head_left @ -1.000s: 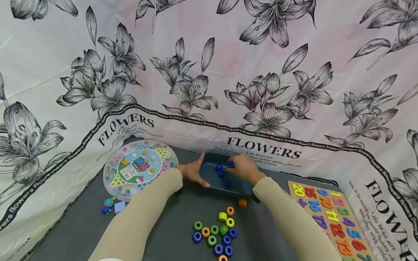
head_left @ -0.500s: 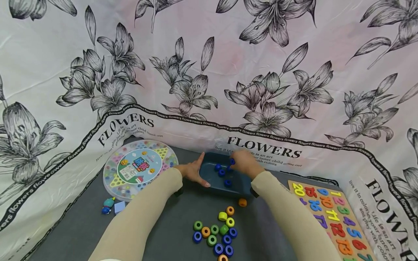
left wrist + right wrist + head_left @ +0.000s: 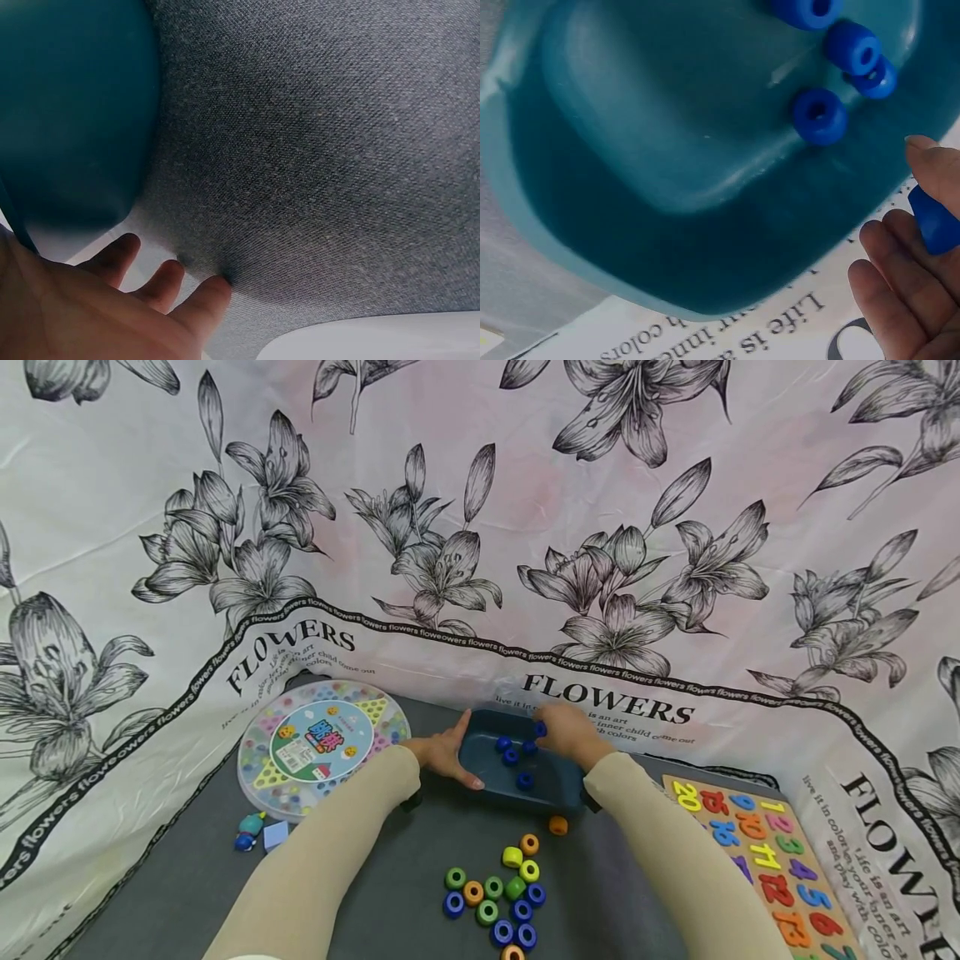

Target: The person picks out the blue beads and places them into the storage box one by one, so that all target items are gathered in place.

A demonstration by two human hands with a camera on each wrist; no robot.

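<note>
"Once the right hand (image 3: 572, 735) had edged toward the far rim of the bin (image 3: 551, 799), what changed?"

"A fourth bead (image 3: 529, 746) came into view inside the bin, while thumb and fingers pinched another blue bead (image 3: 937, 223) beside that rim. I judged the bin's store of blue to be growing."

"And the left hand (image 3: 447, 756)?"

"Spread against the bin's left end, thumb and fingers apart, apparently steadying it."

"What did the containers hold?"

"Four loose blue beads (image 3: 820, 120) in the bin. Left of the bin, the game case (image 3: 322, 739) showed small coloured pieces. Mixed beads (image 3: 487, 912) lay on the counter (image 3: 408, 881), nearer than the bin."
</note>
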